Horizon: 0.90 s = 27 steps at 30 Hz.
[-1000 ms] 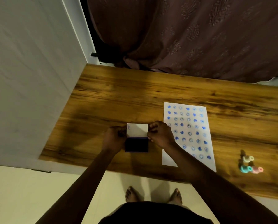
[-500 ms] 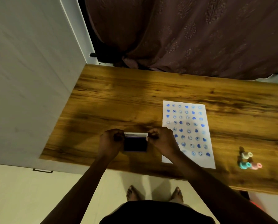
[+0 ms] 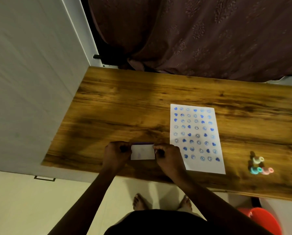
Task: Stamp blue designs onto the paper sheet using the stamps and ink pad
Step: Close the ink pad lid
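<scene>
Left hand (image 3: 115, 152) and right hand (image 3: 167, 154) pinch opposite ends of small white-lidded ink pad (image 3: 142, 152), lid down, near front edge of brown wooden table (image 3: 125, 106). White stamped paper sheet (image 3: 197, 138) just right. Three pastel plastic stamps (image 3: 259, 166) far right.

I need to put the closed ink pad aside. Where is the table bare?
Bare wood lies behind both hands, left of the paper sheet up to the curtain, and between sheet and stamps. The near edge around the ink pad is crowded.
</scene>
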Tool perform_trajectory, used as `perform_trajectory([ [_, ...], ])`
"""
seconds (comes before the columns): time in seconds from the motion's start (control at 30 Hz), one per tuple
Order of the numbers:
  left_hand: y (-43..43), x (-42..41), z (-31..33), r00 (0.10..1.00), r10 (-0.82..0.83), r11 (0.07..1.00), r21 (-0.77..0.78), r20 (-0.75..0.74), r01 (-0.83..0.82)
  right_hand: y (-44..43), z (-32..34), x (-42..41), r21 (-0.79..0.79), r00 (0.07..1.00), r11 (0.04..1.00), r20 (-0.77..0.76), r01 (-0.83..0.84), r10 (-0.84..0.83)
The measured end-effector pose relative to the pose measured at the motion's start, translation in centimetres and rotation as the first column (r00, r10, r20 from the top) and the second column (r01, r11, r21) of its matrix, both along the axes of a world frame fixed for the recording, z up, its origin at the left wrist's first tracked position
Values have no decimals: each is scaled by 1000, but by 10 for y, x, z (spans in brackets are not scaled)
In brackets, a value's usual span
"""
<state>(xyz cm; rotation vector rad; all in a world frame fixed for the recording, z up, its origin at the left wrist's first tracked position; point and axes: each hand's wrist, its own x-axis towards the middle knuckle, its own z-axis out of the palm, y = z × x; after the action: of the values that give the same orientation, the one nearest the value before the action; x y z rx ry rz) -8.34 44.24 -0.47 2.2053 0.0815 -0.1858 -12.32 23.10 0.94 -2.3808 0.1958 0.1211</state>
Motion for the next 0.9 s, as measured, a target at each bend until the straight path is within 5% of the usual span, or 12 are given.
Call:
perform_trajectory([
  [0.9,-15,-4,-10,977,195,979,-50,-85,-200,3,-9,15,227,974,950,-123,216,-192],
])
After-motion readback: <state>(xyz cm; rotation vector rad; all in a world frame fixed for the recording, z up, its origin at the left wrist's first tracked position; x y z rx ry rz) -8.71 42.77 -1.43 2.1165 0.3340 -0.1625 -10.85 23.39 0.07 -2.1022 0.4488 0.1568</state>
